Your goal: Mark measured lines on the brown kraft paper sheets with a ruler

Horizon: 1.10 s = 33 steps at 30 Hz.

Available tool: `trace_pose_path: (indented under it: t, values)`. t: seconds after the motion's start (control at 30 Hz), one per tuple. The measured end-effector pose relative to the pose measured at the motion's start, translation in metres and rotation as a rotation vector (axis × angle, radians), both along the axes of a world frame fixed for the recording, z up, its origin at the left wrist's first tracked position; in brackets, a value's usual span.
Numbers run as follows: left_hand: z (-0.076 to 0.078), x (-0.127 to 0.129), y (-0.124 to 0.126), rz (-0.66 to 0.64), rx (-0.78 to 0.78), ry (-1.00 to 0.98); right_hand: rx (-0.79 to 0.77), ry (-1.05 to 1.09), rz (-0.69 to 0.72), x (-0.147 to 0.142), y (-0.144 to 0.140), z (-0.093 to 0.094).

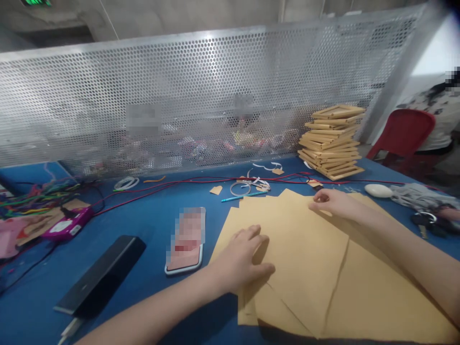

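My left hand point(240, 258) lies flat, fingers loose, on the kraft paper sheets point(305, 258) fanned over the blue surface point(151, 225). My right hand point(332, 201) pinches the top sheet's far corner. A phone point(187, 242) lies just left of my left fingers.

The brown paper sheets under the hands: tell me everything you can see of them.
The brown paper sheets look like thin kraft paper, plain and unprinted. Several lie flat in a loose, fanned pile on the blue table, edges askew, so corners stick out at the far and near sides. The left hand rests flat on the pile's left part; the right hand touches the far edge of the top sheet. Their number cannot be told.
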State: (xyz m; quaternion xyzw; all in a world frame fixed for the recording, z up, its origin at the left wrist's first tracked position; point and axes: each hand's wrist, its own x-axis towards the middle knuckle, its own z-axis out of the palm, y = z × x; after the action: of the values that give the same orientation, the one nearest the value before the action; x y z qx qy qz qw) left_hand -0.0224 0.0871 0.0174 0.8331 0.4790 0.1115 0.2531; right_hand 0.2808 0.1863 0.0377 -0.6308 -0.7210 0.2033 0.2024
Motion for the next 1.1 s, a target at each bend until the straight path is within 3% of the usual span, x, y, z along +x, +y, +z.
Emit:
trace_pose_path:
  t: [0.2,0.47,0.67,0.83,0.97,1.1]
  values:
    - [-0.007,-0.002,0.001,0.099,-0.047,-0.081,-0.157,0.033,0.005,0.006,0.011,0.003]
    - [-0.004,-0.007,0.019,0.295,-0.072,-0.359,-0.279,0.381,0.072,0.005,0.004,0.014]
    - [0.012,-0.010,0.023,0.259,-0.366,-0.578,-0.322,0.514,0.110,-0.008,-0.009,0.020]
    - [0.012,-0.003,0.015,0.225,-0.608,-0.805,-0.231,0.528,0.081,-0.021,-0.016,0.017]
    - [0.017,-0.011,0.022,0.338,-0.563,-1.028,-0.127,0.527,0.056,-0.018,-0.009,0.023]
    - [0.033,-0.028,0.033,0.452,-0.431,-1.248,-0.171,0.436,0.171,-0.010,-0.020,0.039]
